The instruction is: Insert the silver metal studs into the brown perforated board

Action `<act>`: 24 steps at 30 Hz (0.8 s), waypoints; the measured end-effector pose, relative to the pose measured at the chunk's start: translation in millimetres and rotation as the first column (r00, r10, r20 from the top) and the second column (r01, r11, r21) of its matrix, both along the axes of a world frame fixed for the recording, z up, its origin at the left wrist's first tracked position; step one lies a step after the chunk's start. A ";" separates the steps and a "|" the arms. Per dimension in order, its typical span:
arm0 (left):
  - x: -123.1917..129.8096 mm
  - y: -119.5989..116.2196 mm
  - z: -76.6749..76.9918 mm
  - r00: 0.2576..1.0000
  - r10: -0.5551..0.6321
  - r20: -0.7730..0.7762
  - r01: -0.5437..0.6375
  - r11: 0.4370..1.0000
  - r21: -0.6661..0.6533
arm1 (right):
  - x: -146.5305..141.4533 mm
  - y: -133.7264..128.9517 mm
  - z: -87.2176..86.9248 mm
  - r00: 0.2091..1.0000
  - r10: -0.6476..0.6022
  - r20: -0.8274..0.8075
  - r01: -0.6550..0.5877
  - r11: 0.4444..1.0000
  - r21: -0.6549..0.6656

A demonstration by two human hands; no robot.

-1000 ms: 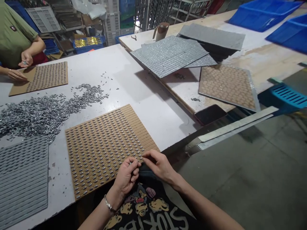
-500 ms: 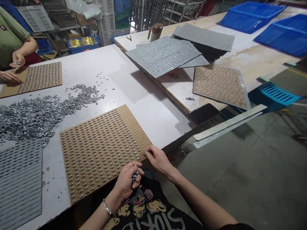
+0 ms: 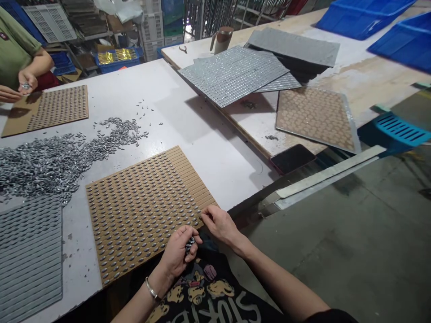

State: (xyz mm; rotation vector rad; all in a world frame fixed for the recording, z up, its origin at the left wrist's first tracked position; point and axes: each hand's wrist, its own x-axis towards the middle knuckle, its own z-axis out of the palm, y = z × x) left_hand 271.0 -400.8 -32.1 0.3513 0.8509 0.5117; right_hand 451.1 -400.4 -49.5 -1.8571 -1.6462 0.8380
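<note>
A brown ridged board (image 3: 191, 172) lies at the table's near edge, with rows of small grey oval metal pieces (image 3: 141, 202) covering all but a strip on its right. My left hand (image 3: 178, 251), palm up just off the board's near edge, curls around a small heap of the same metal pieces (image 3: 190, 243). At the board's near right corner, my right hand (image 3: 220, 224) has thumb and forefinger pinched together against the surface, beside the last filled row. Whatever lies between those fingertips is hidden.
A loose pile of metal pieces (image 3: 43, 163) spreads across the white table (image 3: 161, 89). A grey ridged board (image 3: 30, 269) lies near left. Across the table, a co-worker's hand (image 3: 27, 83) holds pieces above another brown board (image 3: 62, 105). A phone (image 3: 292, 159) and stacked grey sheets (image 3: 235, 74) lie to the right.
My right hand has shifted slightly left and up along the board's edge, still pinched. The co-worker's hand has lifted away from their board. The view has turned a little.
</note>
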 end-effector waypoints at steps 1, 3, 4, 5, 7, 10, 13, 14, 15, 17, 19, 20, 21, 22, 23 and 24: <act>0.1 0.1 0.0 1.000 0.005 0.000 -0.005 1.000 0.001 | -0.1 -0.2 -0.2 1.000 -0.004 0.009 0.004 1.000 0.004; 0.2 0.0 0.1 1.000 0.008 0.002 -0.008 1.000 -0.002 | -0.4 -0.4 -1.4 1.000 0.000 0.027 0.000 1.000 0.008; 0.3 -0.1 0.2 1.000 0.007 0.003 -0.007 1.000 -0.005 | -0.5 -0.4 -2.3 0.999 0.004 0.034 -0.005 1.000 0.009; 0.4 -0.3 0.3 1.000 0.007 0.005 -0.007 1.000 -0.009 | -0.6 -0.3 -3.2 0.999 0.008 0.041 -0.009 1.000 0.011; 0.7 -0.5 0.3 1.000 0.011 0.005 -0.011 1.000 -0.012 | -0.6 0.1 -4.9 0.999 0.019 0.049 -0.020 1.000 0.016; 1.5 -0.4 -0.3 1.000 0.023 0.002 -0.023 1.000 -0.005 | -1.2 1.7 -6.1 0.996 0.047 0.073 -0.049 0.999 0.021; 2.2 0.6 0.1 0.999 0.046 -0.013 -0.045 0.999 0.015 | -2.7 3.6 -3.6 0.993 0.027 0.111 -0.026 1.000 -0.007; 2.3 1.0 0.8 0.998 0.052 -0.020 -0.052 0.998 0.027 | -3.3 3.5 -1.3 0.994 0.004 0.106 -0.001 1.000 -0.024; 2.3 1.3 1.9 0.998 0.059 -0.030 -0.057 0.997 0.041 | -3.8 2.9 2.1 0.996 -0.020 0.085 0.023 0.999 -0.035; 2.3 1.6 4.6 0.997 0.063 -0.051 -0.060 0.996 0.070 | -4.9 -0.8 12.2 0.999 -0.044 0.014 0.044 0.999 -0.011; 2.7 0.9 7.8 0.996 0.055 -0.076 -0.047 0.994 0.097 | -6.5 -7.0 26.1 0.997 0.031 -0.072 -0.026 0.998 0.060; 3.1 0.1 9.3 0.995 0.046 -0.091 -0.036 0.994 0.107 | -7.7 -10.5 33.5 0.988 0.107 -0.108 -0.096 0.991 0.098; 3.6 -1.1 10.8 0.994 0.036 -0.107 -0.024 0.994 0.110 | -9.2 -14.0 40.5 0.971 0.197 -0.136 -0.179 0.975 0.132; 4.1 -2.4 12.0 0.992 0.029 -0.126 -0.016 0.994 0.105 | -11.1 -17.2 46.6 0.947 0.282 -0.154 -0.258 0.953 0.159; 4.6 -3.9 13.2 0.989 0.028 -0.148 -0.014 0.995 0.096 | -13.1 -20.0 51.4 0.922 0.350 -0.162 -0.321 0.930 0.180; 4.9 -5.4 14.1 0.985 0.032 -0.170 -0.018 0.996 0.087 | -15.1 -22.4 54.8 0.906 0.393 -0.158 -0.361 0.911 0.197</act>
